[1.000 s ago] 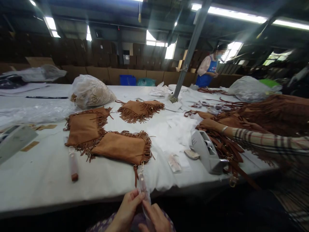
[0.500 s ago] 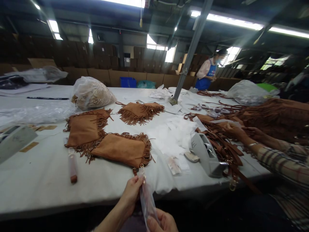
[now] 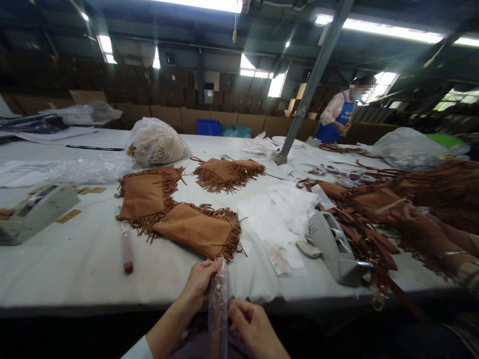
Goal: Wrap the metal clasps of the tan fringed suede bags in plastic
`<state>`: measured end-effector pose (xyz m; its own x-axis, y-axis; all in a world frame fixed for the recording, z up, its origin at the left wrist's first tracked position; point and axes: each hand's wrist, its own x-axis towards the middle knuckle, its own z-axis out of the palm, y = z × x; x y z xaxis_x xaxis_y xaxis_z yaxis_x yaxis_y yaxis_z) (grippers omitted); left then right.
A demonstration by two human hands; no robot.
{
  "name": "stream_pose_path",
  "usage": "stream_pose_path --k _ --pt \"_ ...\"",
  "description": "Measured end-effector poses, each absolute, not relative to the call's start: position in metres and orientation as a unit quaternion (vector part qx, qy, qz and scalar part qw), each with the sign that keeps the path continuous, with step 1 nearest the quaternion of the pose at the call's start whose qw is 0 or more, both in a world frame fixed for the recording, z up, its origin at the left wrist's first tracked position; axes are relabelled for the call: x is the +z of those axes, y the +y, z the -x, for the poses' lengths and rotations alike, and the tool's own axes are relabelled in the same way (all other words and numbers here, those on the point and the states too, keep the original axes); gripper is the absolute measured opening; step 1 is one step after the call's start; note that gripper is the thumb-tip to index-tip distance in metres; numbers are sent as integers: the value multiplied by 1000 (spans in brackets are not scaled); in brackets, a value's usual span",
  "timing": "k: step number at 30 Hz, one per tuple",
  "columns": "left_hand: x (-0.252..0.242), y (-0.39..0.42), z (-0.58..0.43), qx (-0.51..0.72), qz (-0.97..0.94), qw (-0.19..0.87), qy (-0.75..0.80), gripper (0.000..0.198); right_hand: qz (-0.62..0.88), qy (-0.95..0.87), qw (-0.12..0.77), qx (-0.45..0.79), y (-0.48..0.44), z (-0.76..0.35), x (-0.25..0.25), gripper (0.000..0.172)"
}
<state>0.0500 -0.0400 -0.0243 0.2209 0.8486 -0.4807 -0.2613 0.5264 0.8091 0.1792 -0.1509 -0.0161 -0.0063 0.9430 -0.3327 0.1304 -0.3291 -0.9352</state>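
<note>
**Strap sleeved in clear film at the table edge**

The left hand (image 3: pixel 200 281) pinches the top of a slim strap in glossy plastic sleeve (image 3: pixel 218 309), hanging upright at the white table's front edge (image 3: pixel 75 294). The right hand (image 3: pixel 249 326), fingers curled, grips it lower. Just beyond lies a soft suede fringed bag (image 3: pixel 196 229); bare cloth opens leftward.

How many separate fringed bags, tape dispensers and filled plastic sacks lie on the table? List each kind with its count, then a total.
Fringed bags lying apart: 3
Tape dispensers: 2
Filled plastic sacks: 2
Total: 7
</note>
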Motion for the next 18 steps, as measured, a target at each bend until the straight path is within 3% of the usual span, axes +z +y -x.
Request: stream_pose_path --k 9,18 --pt "-12 -49 -30 400 -356 705 465 49 547 -401 418 604 -82 -162 -3 48" --pt "-13 -75 -28 307 -325 793 414 47 592 -403 389 580 -77 -163 -16 51"
